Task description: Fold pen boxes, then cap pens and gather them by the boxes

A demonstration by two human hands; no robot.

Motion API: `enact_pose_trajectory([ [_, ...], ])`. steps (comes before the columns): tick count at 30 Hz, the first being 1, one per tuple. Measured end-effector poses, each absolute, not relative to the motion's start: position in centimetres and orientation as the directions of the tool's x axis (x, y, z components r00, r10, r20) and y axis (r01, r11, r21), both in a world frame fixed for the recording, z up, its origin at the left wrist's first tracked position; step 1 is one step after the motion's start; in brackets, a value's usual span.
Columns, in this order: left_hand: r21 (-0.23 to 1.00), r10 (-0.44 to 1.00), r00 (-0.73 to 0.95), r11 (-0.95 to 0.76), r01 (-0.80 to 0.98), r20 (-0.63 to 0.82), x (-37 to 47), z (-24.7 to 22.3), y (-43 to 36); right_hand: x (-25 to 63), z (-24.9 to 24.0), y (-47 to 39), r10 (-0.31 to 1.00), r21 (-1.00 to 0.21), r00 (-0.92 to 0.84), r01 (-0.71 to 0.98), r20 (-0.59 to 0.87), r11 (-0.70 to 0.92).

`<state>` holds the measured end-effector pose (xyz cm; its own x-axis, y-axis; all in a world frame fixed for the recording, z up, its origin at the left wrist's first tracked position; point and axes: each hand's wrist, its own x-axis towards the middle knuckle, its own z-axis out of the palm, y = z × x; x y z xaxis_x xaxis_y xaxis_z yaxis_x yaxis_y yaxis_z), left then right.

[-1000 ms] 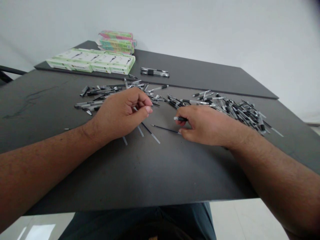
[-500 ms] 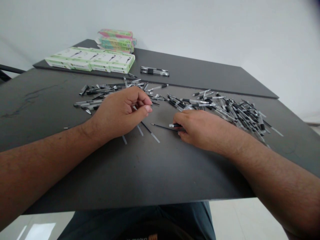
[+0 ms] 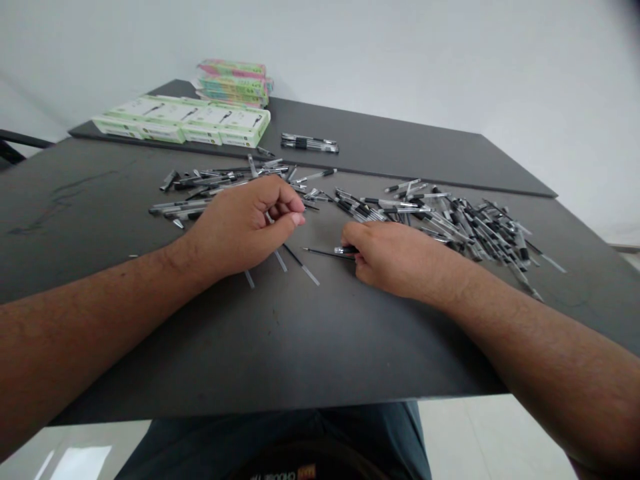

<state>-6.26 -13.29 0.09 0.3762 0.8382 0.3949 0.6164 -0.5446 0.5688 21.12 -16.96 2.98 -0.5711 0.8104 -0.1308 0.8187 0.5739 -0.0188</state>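
My right hand (image 3: pixel 393 259) is closed around a pen (image 3: pixel 345 251); only its clear and black end pokes out past the fingers. Just below that end, a thin dark refill (image 3: pixel 325 253) points left, its other end hidden by the same hand; whether it is gripped or lies on the table, I cannot tell. My left hand (image 3: pixel 250 223) hovers with thumb and fingers curled together, and what they hold, if anything, is hidden. By its underside lies another refill (image 3: pixel 303 265) with a clear tail, with further refill ends partly covered by the hand.
A big heap of pens (image 3: pixel 475 230) spreads to the right. Pen parts (image 3: pixel 215 179) lie scattered behind my left hand. Farther back are a small row of pens (image 3: pixel 310 143), white-green boxes (image 3: pixel 185 120) and stacked colourful packs (image 3: pixel 233 83). The table's edge (image 3: pixel 280 410) runs before my lap.
My right hand has shifted slightly left with the pen, covering a bit more of the refill beside it. The left hand stays nearly still.
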Motion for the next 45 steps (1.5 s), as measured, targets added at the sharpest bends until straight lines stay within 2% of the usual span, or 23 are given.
enact_pose_trajectory([
  [7,0.543,0.827,0.399,-0.561,0.624,0.396,-6.2,0.1,-13.3,21.2,3.3,-17.0,0.807,-0.027,-0.577,0.815,-0.128,0.579],
  [19,0.555,0.837,0.398,-0.547,0.627,0.376,-6.1,0.6,-13.4,21.2,3.5,-17.2,0.802,0.058,-0.585,0.803,-0.116,0.594],
  [36,0.531,0.835,0.433,-0.55,0.645,0.339,-6.0,0.8,-13.3,21.1,2.9,-17.1,0.826,-0.014,-0.558,0.829,-0.077,0.559],
  [45,0.548,0.839,0.426,-0.544,0.635,0.34,-6.0,0.6,-13.3,21.2,3.7,-17.1,0.819,0.026,-0.562,0.823,-0.116,0.568],
])
